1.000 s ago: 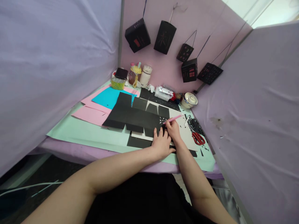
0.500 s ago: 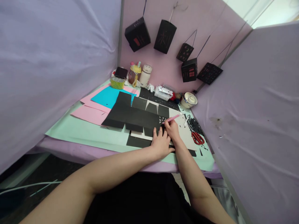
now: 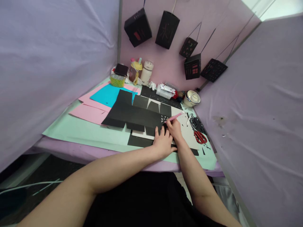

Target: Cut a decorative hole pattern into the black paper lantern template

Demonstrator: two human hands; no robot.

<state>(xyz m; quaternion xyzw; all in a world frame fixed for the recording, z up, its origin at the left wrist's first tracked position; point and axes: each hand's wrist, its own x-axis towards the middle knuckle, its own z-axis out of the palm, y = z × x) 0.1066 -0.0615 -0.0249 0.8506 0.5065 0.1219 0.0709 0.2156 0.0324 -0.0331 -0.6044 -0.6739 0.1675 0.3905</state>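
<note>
A large sheet of black card with slit flaps along its edges lies across the table, over a white board. Small cut-out shapes pierce its right end. My left hand rests flat with fingers spread on the card's lower right part. Just right of it, my right hand grips a slim pink pen-like craft knife, its tip by the cut-outs; the blade itself is too small to see.
Red-handled scissors and black scraps lie at the right. Pink paper and blue paper are on the left. Bottles, a marker box and a bowl stand behind. Black paper lanterns hang above.
The whole view has shifted slightly, so the scene sits a little higher in the picture. Both hands keep nearly the same place on the card.
</note>
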